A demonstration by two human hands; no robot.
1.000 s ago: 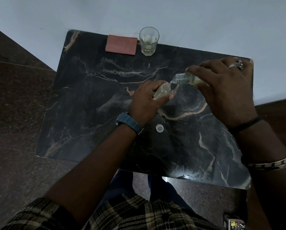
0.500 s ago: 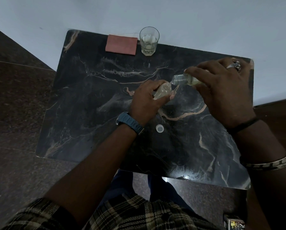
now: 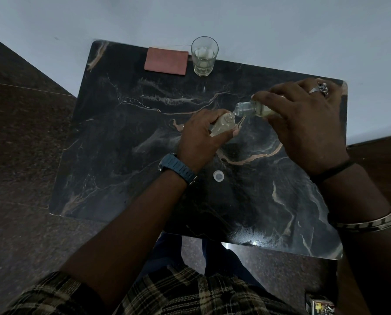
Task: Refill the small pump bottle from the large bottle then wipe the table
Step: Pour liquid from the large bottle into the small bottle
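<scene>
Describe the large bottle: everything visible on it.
The large bottle is clear, glass or plastic I cannot tell, with pale yellowish liquid inside. Only its neck and shoulder show; the right hand wraps the rest. It is uncapped and tipped nearly flat above the table, mouth pointing left and meeting the open neck of the small bottle, held in the left hand. No label is visible.

Table [image 3: 121,155] left open; glass [image 3: 204,56], cloth [image 3: 166,61] block back.
</scene>
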